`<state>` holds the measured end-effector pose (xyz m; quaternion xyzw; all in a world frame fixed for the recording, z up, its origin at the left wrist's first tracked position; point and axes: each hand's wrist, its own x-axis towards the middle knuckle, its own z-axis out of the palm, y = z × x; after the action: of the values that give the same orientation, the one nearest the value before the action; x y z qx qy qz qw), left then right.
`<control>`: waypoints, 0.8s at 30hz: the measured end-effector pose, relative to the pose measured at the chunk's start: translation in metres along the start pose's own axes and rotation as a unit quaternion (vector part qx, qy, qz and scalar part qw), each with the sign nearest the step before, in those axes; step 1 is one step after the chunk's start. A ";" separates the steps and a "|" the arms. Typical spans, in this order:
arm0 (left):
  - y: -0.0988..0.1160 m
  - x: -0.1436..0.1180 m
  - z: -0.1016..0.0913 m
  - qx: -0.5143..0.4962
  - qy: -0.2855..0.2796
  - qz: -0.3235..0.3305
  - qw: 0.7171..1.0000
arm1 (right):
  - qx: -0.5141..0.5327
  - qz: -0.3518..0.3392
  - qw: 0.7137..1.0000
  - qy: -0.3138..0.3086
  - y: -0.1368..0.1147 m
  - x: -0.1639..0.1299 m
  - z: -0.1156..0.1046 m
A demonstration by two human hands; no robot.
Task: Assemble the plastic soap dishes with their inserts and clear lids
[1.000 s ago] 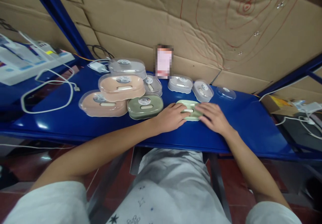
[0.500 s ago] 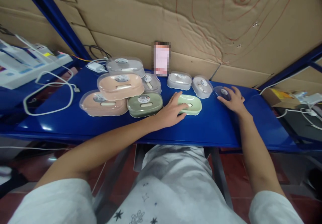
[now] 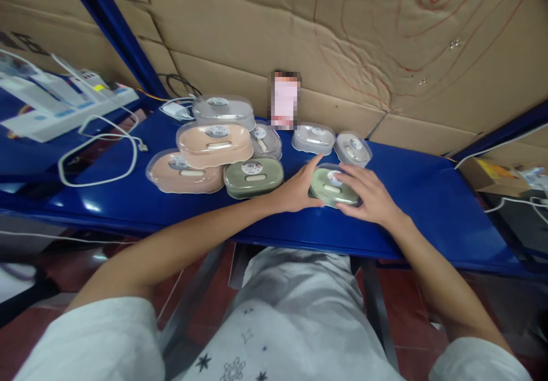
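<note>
A light green soap dish rests on the blue table near its front edge. Over it is a clear lid with a round label; whether it is fully seated I cannot tell. My right hand grips the lid from the right, thumb at the front and fingers at the back. At the left end of the dish is my left hand, thumb and fingers apart; whether they touch the rim is unclear. Left of that hand sits a lidded dark green soap dish.
Lidded pink soap dishes are stacked at left beside grey ones. Two small grey lidded dishes stand behind my hands. A phone leans on the cardboard wall. A power strip and cables lie far left.
My right hand has brought the clear lid from the right side of the table onto the light green dish. My left hand has shifted off the dish's inside to its left end.
</note>
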<state>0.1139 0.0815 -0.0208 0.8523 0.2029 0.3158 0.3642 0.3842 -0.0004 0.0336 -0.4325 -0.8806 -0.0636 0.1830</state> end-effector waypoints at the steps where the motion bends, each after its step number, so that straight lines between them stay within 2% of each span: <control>1: -0.001 0.000 0.000 0.000 -0.001 0.005 1.000 | 0.012 -0.009 1.000 -0.013 -0.003 0.001 0.004; 5: 0.000 0.000 0.000 0.008 -0.010 0.008 1.000 | 0.037 0.009 0.999 -0.034 0.000 0.000 0.011; 14: 0.002 -0.001 -0.003 0.024 -0.013 0.001 1.000 | 0.071 0.016 0.997 -0.041 0.008 -0.003 0.016; 21: 0.001 -0.003 0.003 0.059 -0.003 0.030 0.998 | 0.000 -0.012 0.999 -0.030 0.010 0.000 0.011; 24: 0.015 -0.004 0.002 0.145 0.012 0.045 0.988 | -0.040 -0.021 0.999 -0.017 0.008 -0.009 0.002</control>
<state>0.1144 0.0682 -0.0123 0.9005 0.2120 0.3092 0.2202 0.3952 -0.0015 0.0282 -0.4221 -0.8891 -0.0949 0.1491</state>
